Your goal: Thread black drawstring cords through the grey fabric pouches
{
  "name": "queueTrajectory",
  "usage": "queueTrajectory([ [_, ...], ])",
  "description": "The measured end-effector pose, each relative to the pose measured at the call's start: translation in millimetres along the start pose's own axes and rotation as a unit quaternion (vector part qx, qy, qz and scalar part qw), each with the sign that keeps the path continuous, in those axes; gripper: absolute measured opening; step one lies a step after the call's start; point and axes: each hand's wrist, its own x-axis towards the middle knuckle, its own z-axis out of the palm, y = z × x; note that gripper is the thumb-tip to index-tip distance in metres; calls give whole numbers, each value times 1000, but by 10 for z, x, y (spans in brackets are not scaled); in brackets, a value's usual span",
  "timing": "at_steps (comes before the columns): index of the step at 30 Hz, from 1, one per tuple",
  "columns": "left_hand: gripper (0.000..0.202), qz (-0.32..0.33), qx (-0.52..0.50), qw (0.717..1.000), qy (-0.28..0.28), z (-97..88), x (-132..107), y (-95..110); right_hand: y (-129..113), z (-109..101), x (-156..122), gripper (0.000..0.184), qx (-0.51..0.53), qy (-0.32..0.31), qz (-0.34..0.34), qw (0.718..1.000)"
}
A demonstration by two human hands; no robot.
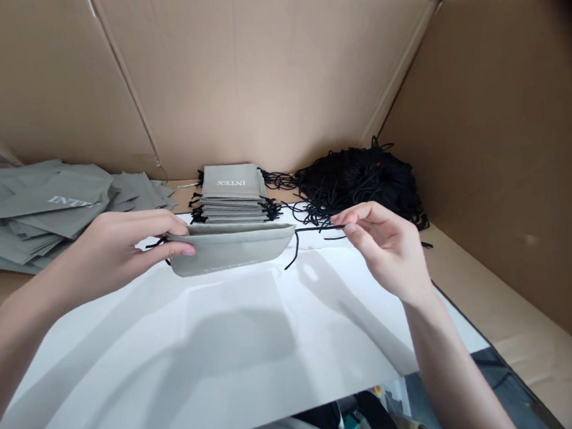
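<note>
My left hand (119,252) grips the left end of a grey fabric pouch (233,249), held above the white sheet (203,355), thumb on the front and fingers curled over the top. My right hand (386,246) pinches a thin black cord (312,229) that runs out of the pouch's right end; a loose length of cord hangs down beside the pouch. Behind the pouch stands a neat stack of finished grey pouches (231,192) printed with white letters, black cord ends sticking out on both sides.
A tangled heap of black cords (363,181) lies at the back right. A loose pile of flat grey pouches (40,209) spreads at the left. Brown cardboard walls (273,62) close in the back and right side. The table's front edge is near me.
</note>
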Motion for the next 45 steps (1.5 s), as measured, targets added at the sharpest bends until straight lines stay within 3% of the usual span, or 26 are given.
queueTrajectory([
  [2,24,32,33,999,-28,20,-17,-9,-13,-29,-11,9,-16,-25,1,1000],
  [5,21,44,48,997,-42,49,-26,-27,-94,-21,-8,32,-55,-68,-43,995],
  [7,21,52,39,997,-40,75,-19,-26,-171,40,15,41,-90,-140,-97,981],
  [11,15,89,8,996,-15,142,-9,25,-297,222,109,31,-147,-295,-201,922],
  [14,9,111,-13,994,2,162,-28,87,-354,299,180,24,-159,-349,-212,899],
  [17,9,138,-16,990,28,132,-64,120,-385,298,220,16,-187,-391,-200,879],
  [20,12,151,5,988,22,63,-105,90,-380,246,241,25,-222,-423,-185,859],
  [26,18,166,64,981,-77,-15,-192,-4,-330,108,248,32,-181,-427,-149,873],
  [33,33,140,42,981,-130,31,-277,20,-299,32,238,40,-94,-471,-99,872],
  [39,39,39,-66,984,-161,52,-301,44,-275,7,263,44,2,-512,-9,859],
  [45,41,-105,-136,960,-223,153,-207,112,-91,57,249,47,58,-505,98,856],
])
